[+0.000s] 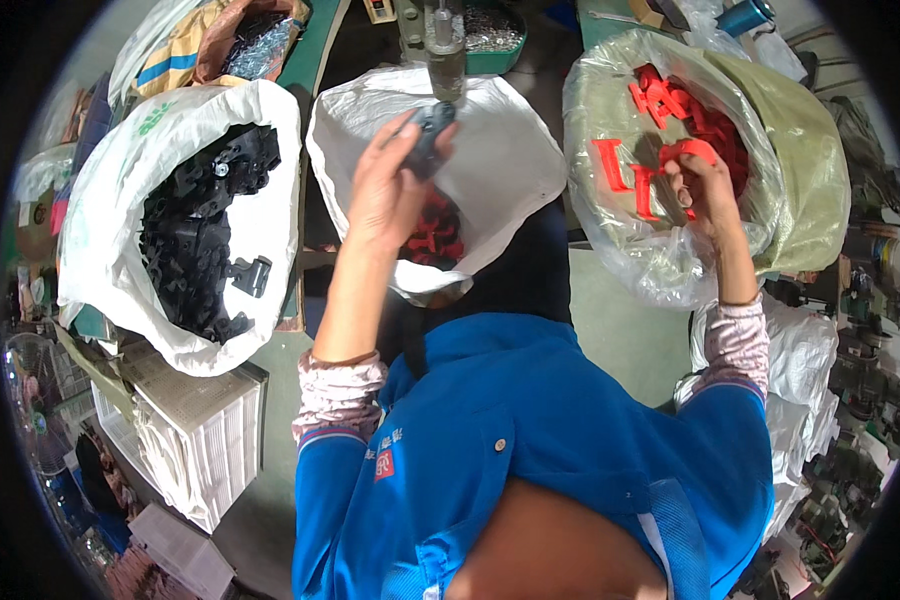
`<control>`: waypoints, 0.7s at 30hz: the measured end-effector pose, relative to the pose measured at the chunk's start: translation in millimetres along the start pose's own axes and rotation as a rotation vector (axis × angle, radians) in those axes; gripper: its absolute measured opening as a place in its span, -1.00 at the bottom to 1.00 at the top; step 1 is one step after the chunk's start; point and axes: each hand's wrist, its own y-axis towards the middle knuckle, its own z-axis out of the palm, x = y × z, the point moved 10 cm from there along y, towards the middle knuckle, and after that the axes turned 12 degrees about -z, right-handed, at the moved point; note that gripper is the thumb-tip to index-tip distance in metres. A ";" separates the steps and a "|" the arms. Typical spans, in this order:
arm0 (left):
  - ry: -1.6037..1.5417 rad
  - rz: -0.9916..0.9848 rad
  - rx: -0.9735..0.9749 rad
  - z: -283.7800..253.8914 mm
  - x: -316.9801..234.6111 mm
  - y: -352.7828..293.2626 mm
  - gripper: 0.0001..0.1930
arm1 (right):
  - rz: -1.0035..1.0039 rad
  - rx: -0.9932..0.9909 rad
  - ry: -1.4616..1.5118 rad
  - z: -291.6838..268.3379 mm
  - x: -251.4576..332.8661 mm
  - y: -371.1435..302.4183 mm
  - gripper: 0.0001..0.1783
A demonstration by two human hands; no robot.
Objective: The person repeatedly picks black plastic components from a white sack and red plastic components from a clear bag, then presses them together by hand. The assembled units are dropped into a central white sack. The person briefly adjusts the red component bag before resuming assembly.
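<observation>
While left fingers [397, 148] hold a black plastic part [431, 135] upper centre, right fingers [676, 182] hold a red bracket [692, 149] upper right; a loose pinch could drop it.

We stretch both forearms [355, 300] forward, left grip [394, 180] clasped ahead, right grip [710, 195] clenched off to the right.

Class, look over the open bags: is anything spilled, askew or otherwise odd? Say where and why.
Nothing looks clearly wrong. At most, one red part lies apart from the red pile in the right bag, looking a little stray; I see no spill or damage.
</observation>
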 end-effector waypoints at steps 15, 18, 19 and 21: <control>0.059 0.027 0.045 33.0 -6.6 9.4 -0.66 | -0.406 0.649 -0.157 249.1 64.5 -16.6 -0.78; -0.040 0.125 -0.037 29.3 -5.7 10.0 -0.66 | -0.882 0.653 -0.178 261.8 86.3 -15.3 -0.79; -0.063 0.158 -0.045 30.9 -8.7 10.0 -0.68 | -0.948 0.629 -0.203 262.6 92.6 -17.1 -0.79; 0.016 0.181 0.055 38.8 -22.2 15.6 -0.70 | -1.077 0.577 -0.254 262.9 108.5 -21.8 -0.79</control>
